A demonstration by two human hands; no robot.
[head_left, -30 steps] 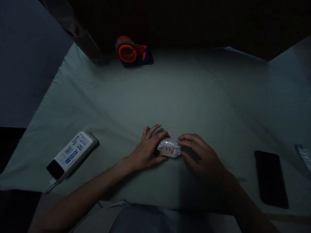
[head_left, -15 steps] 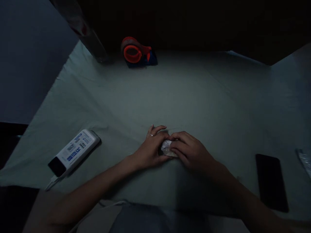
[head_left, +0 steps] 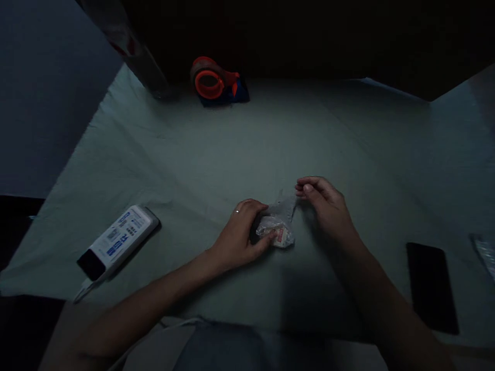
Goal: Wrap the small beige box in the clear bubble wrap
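Both hands of ours work at the small packet point(head_left: 285, 237) on the cloth-covered tabletop point(head_left: 270, 149). Our left hand point(head_left: 240, 232) pinches it from its left side, thumb laid across its front. Clear wrapping point(head_left: 284, 208) rises from the packet's far side towards our right hand point(head_left: 330, 206), whose thumb and fingers are drawn together; we cannot tell whether they grip the film. Well beyond the packet, leftward, sits an orange-and-blue tape dispenser point(head_left: 221, 83); a white device point(head_left: 119, 238) lies well left of it, a dark phone-like slab point(head_left: 432, 288) well right.

Pale cloth point(head_left: 270, 139), packet point(head_left: 277, 222), tape dispenser point(head_left: 228, 81), apparently phone point(head_left: 432, 287)
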